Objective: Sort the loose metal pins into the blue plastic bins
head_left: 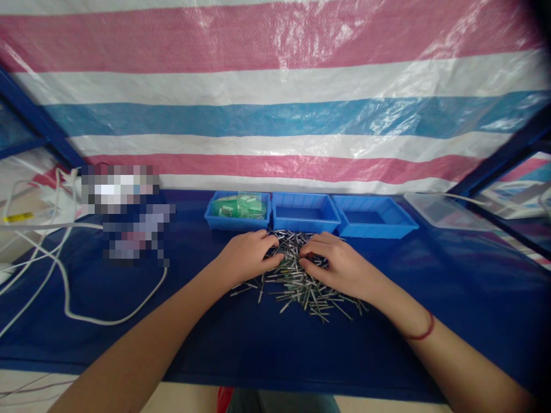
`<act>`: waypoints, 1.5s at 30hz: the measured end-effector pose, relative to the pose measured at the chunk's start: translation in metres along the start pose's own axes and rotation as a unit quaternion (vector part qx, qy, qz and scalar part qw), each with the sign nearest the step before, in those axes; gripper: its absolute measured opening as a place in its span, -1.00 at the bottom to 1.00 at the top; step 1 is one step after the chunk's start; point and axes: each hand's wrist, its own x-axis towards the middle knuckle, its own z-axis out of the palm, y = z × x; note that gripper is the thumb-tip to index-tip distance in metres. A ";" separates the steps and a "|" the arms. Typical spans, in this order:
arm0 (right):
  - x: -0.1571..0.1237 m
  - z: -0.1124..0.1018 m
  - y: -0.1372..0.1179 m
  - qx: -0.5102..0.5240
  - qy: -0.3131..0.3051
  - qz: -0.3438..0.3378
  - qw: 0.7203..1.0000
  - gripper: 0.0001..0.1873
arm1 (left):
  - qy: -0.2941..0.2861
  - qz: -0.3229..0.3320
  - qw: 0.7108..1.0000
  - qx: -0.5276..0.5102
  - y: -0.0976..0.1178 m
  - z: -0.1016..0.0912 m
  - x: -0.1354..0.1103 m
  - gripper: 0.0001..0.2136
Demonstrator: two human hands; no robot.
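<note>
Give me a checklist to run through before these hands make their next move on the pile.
1. Both hands at the pile: ok; the left hand and right hand reach in from opposite sides.
2. Pins gathered together: not ok; strays fan out toward the table's near edge.
3. Pins held in the fingers: cannot tell; the tips are among the pins.
4. Bins upright: ok; left bin, middle bin and right bin stand in a row behind the pile.
5. Green bag inside the left bin: ok.
6. Cable off the pile: ok; it loops to the left.
</note>
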 end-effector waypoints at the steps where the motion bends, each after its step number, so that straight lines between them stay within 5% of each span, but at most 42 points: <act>1: 0.000 0.000 0.000 0.001 0.000 0.001 1.000 -0.91 | 0.003 -0.004 1.000 0.000 0.000 0.001 0.000 -0.68; 27: 0.001 0.003 0.001 -0.001 -0.008 0.002 1.000 -0.88 | 0.023 -0.037 0.995 -0.090 0.006 0.010 0.005 -0.83; 37: 0.001 0.005 0.001 -0.008 0.008 0.007 1.000 -0.87 | 0.092 -0.072 0.988 -0.105 0.006 0.008 0.005 -0.90; 45: -0.001 0.002 -0.001 0.030 0.077 0.036 0.996 -0.86 | 0.163 -0.035 0.971 -0.169 0.004 -0.010 0.005 -0.93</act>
